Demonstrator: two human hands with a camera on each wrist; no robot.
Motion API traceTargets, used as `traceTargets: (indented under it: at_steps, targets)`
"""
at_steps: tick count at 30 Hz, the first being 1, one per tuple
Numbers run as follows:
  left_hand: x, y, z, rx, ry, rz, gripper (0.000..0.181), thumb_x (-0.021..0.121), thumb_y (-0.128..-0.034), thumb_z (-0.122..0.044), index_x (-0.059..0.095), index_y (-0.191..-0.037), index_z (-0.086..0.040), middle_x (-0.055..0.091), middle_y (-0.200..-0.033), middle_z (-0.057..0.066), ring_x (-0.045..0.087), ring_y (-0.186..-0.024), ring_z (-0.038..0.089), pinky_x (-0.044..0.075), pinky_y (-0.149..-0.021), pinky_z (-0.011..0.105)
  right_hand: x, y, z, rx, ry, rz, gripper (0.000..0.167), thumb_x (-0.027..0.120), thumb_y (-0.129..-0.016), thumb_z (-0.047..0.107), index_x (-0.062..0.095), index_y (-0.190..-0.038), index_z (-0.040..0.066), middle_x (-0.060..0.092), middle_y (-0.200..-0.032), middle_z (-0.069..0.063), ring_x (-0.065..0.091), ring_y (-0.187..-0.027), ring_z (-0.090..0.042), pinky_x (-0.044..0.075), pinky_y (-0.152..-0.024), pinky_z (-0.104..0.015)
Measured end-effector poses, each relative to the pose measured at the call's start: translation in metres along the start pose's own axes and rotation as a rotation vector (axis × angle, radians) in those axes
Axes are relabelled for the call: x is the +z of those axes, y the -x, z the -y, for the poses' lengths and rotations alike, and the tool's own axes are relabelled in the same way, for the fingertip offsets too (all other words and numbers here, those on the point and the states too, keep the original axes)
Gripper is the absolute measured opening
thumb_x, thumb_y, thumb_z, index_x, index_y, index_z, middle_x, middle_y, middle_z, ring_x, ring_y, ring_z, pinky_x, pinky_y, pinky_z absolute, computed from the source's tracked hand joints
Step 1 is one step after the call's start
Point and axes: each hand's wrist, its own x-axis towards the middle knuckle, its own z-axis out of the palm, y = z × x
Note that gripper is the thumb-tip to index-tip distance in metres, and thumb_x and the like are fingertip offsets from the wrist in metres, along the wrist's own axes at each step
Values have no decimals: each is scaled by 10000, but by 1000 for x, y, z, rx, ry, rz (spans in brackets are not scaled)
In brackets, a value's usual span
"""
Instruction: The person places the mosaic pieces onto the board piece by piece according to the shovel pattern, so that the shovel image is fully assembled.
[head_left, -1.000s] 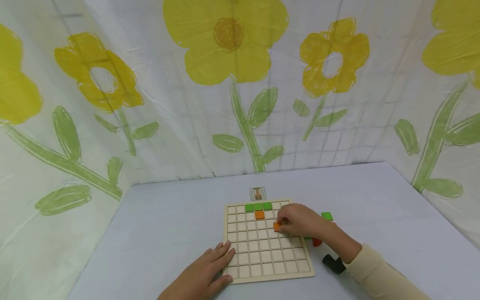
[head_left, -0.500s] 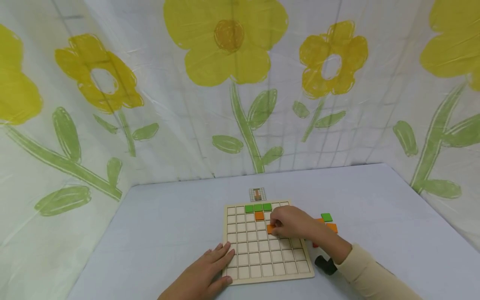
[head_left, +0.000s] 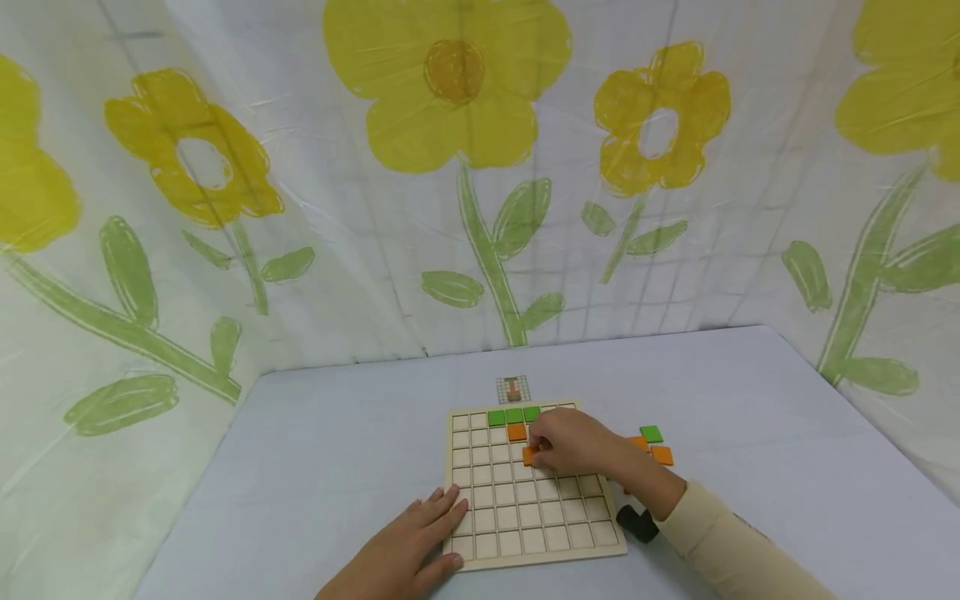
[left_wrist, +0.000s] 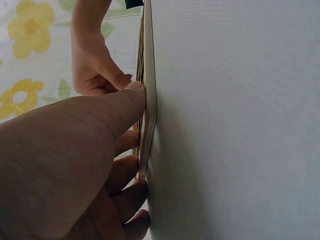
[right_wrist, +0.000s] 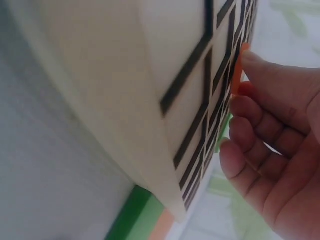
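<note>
An orange tile (head_left: 528, 457) is pinched between the right hand's (head_left: 572, 442) thumb and fingers, over the board (head_left: 507, 518); whether it touches the grid is unclear. Near it, a second orange tile (head_left: 517, 432) sits below the middle of three green tiles (head_left: 513, 416). The left hand (head_left: 412, 542), fingers extended, rests on the board's left edge. Beyond the board lies a card (head_left: 513, 389); to its right, loose tiles (head_left: 652, 433) lie on the counter (head_left: 337, 450).

White curtain (head_left: 337, 275) printed with yellow flowers (head_left: 450, 133) and green stems (head_left: 487, 257), pale tabletop (head_left: 315, 467) before it.
</note>
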Motion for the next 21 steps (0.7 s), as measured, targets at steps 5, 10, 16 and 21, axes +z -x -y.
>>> traceTargets:
  at_steps: [5,10,16,21]
  targets:
    - [0,1,1,2,3,-5,681,435,-1035,-546,421,-1534,-84,342,-1598,96,328,-1450,308,334,-1124,532,1,-7,3,-13,51,8,257,790,-881,151,631,-682,177,465,-645,119,363,-587,-53,382,-574,-240]
    - [0,1,1,8,-8,-18,685,415,-1037,-554,413,-1539,-87,338,-1601,86,326,-1452,303,332,-1126,529,3,-17,8,-44,119,-11,467,778,-886,126,432,-583,206,290,-600,105,243,-570,-71,246,-536,-232]
    - [1,2,1,13,-15,-20,688,408,-1033,-564,412,-1542,-102,342,-1601,75,324,-1455,295,334,-1128,517,6,-20,15,-38,203,-17,533,777,-888,134,355,-576,222,218,-595,90,202,-561,-71,217,-525,-223]
    - [1,0,2,17,-6,-12,677,423,-1039,-543,422,-1533,-80,346,-1596,96,331,-1449,308,339,-1119,539,7,-15,17,-40,197,-34,566,741,-913,88,294,-592,220,169,-600,88,156,-567,-70,179,-529,-222]
